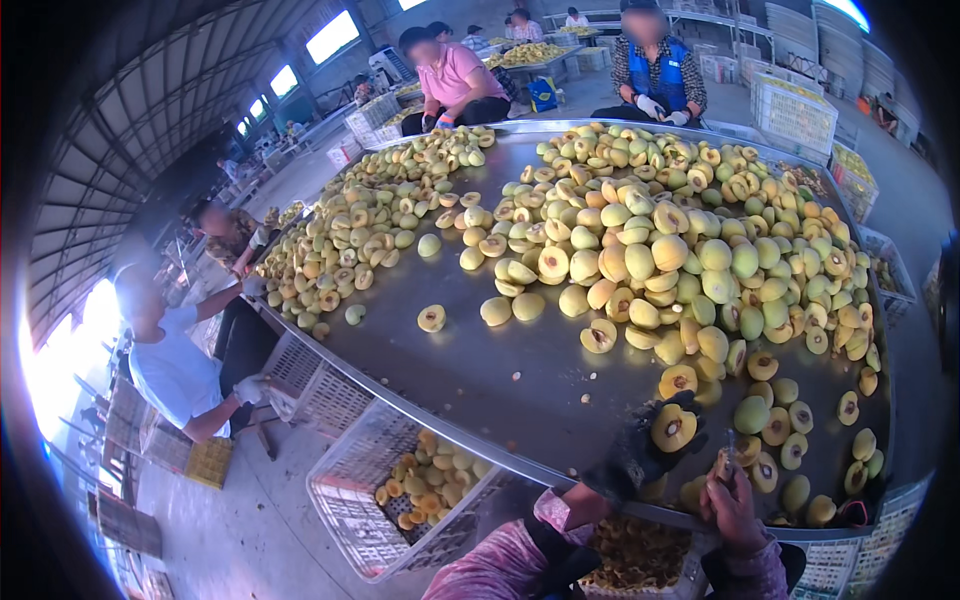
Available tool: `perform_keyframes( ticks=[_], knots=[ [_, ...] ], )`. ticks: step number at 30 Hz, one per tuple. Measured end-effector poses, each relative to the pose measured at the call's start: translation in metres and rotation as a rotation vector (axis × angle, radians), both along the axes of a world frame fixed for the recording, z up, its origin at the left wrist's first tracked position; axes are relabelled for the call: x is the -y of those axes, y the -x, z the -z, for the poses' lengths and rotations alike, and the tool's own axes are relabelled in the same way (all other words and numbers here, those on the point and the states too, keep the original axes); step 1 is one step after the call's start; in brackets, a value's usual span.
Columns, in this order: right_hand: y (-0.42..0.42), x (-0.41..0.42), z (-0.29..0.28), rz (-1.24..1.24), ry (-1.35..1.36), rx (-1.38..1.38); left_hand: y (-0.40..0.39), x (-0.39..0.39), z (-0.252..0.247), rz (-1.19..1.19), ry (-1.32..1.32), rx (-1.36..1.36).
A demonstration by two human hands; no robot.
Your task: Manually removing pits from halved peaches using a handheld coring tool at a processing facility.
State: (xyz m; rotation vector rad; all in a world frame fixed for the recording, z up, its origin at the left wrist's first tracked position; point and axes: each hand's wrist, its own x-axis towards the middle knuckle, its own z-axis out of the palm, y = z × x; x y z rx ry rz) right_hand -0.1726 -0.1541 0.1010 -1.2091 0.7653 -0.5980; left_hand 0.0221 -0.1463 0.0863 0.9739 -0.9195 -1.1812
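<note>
My left hand, in a dark glove, holds a halved yellow stone fruit above the near edge of the metal table. The cut face is turned up, with a brown hollow at its centre. My bare right hand is to the right, at the table's rim. Its fingers pinch a small tool with a thin, shiny tip; its exact kind is too blurred to tell. The tool is apart from the fruit. Several fruit halves lie just beyond my right hand, some showing brown pits.
A large heap of halved fruit covers the table's right side; another heap lies left. Below the near edge stand a plastic crate of fruit halves and a container of brown scraps. Co-workers sit left and across.
</note>
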Motion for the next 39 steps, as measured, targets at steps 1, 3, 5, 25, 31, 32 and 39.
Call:
perform_keyframes(
  ticks=[1,3,5,25,31,32,39],
  knots=[
    [0.000,0.000,0.000,0.004,0.000,-0.003,-0.001,0.000,-0.002,-0.011,-0.003,0.124],
    [-0.001,-0.002,-0.004,0.007,0.012,-0.020,-0.017,-0.002,0.005,-0.029,0.028,0.366],
    [-0.001,0.000,0.009,0.019,0.044,-0.018,-0.037,-0.016,-0.022,-0.041,0.060,0.604],
    [-0.006,0.000,-0.007,-0.062,-0.029,-0.068,-0.047,-0.047,-0.117,-0.461,-0.035,-0.605],
    [0.001,0.001,0.002,-0.024,-0.006,-0.018,-0.032,-0.047,-0.118,-0.514,-0.109,-0.476],
    [0.000,0.001,0.001,-0.033,-0.002,-0.025,-0.030,-0.049,-0.119,-0.524,-0.116,-0.458],
    [-0.001,0.001,-0.001,-0.054,0.024,-0.012,-0.019,-0.053,-0.125,-0.574,-0.175,-0.328]
  ],
)
